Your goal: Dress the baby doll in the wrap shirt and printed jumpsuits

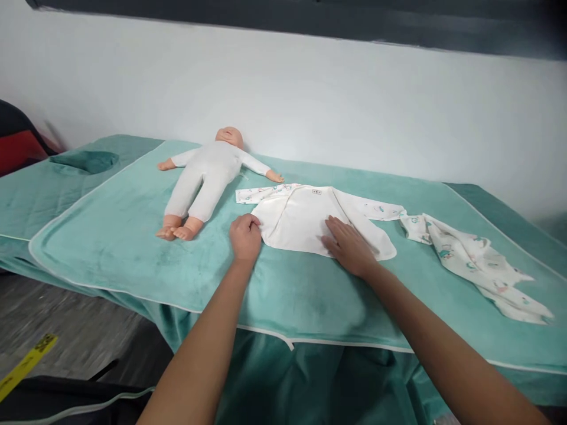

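A white baby shirt (305, 218) with patterned sleeves lies spread open on the green bed cover, its neck label toward the wall. At the shirt's left edge, my left hand (246, 237) is closed, with the fingers curled on the fabric edge. My right hand (349, 245) rests flat on the right half of the shirt, fingers stretched out. Behind and left of the shirt, a baby doll (212, 171) in a white body suit lies on its back, arms spread. Patterned baby pants (478, 260) lie crumpled to the right, next to the shirt's right sleeve.
The green cover (110, 236) has white piping and drapes over the bed's front edge. A white wall (310, 100) stands behind the bed. A face hole (84, 161) is at the far left, near a red and black chair (20, 144). A yellow strip (27, 366) shows lower left.
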Tool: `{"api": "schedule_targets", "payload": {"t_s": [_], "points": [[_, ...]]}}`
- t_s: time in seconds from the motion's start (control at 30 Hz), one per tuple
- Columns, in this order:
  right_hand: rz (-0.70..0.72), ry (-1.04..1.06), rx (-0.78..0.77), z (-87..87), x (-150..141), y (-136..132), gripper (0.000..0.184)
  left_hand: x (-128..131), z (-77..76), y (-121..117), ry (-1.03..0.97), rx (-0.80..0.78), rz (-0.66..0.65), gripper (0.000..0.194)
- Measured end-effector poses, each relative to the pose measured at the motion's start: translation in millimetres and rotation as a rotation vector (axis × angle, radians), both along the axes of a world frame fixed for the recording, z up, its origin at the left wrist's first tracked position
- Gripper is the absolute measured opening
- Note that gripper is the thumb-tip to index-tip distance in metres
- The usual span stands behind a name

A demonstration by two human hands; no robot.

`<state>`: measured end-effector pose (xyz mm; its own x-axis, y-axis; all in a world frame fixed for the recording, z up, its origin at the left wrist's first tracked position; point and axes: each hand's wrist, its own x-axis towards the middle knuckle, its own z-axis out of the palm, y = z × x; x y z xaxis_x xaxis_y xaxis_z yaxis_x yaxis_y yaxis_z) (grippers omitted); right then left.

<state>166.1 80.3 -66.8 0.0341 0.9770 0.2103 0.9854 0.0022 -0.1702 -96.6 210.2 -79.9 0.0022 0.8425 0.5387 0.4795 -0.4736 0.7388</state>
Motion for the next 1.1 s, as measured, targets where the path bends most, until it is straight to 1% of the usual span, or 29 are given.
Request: {"api": "schedule_targets", "payload": {"t_s": [0.1, 0.17, 0.23, 0.3, 0.4, 0.5, 0.6, 0.67, 0.77, 0.83, 0.93, 1.0, 1.07, 1.1], "points": [[0.055, 0.029, 0.052, 1.7, 11, -46, 0.066, 0, 0.6, 0, -0.003, -0.008, 0.001, 0.023], [0.084, 0.062, 0.072, 3.8, 22, -68, 0.065, 0, 0.8, 0, -0.003, -0.006, -0.001, 0.023], [0.102, 0.083, 0.084, 5.9, 34, -80, 0.056, 1, 0.6, 0, -0.002, 0.001, -0.004, 0.023], [0.122, 0.073, 0.108, 7.0, 45, -84, 0.043, 1, 0.2, 0, -0.005, 0.004, -0.005, 0.023], [0.156, 0.000, 0.136, 6.1, 56, -78, 0.029, 1, -0.3, 1, -0.012, 0.006, -0.008, 0.022], [0.190, -0.095, 0.119, 4.6, 62, -72, 0.027, 1, -0.3, 1, -0.016, 0.004, -0.009, 0.023], [0.221, -0.154, 0.110, 8.1, 66, -72, 0.028, 1, 0.1, 1, -0.009, 0.003, -0.011, 0.023], [0.256, -0.167, 0.093, 15.0, 66, -74, 0.025, 1, 0.2, 1, -0.001, 0.006, -0.011, 0.022], [0.306, -0.194, 0.056, 30.2, 59, -75, 0.022, 0, 0.2, 1, 0.015, 0.006, -0.004, 0.022], [0.303, -0.218, 0.074, 40.1, 48, -71, 0.029, 0, 0.3, 1, 0.037, -0.006, 0.003, 0.022], [0.216, -0.180, 0.160, 49.7, 28, -52, 0.039, 0, 0.5, 1, 0.072, -0.022, 0.011, 0.022], [0.148, -0.058, 0.189, 51.6, 14, -29, 0.039, -1, 0.6, 0, 0.083, -0.021, 0.012, 0.021], [0.114, 0.091, 0.154, 49.3, 3, 1, 0.037, -1, 0.6, 0, 0.087, -0.018, 0.013, 0.021], [0.107, 0.140, 0.112, 46.3, -2, 16, 0.040, -1, 0.5, 1, 0.089, -0.018, 0.014, 0.021]]}}
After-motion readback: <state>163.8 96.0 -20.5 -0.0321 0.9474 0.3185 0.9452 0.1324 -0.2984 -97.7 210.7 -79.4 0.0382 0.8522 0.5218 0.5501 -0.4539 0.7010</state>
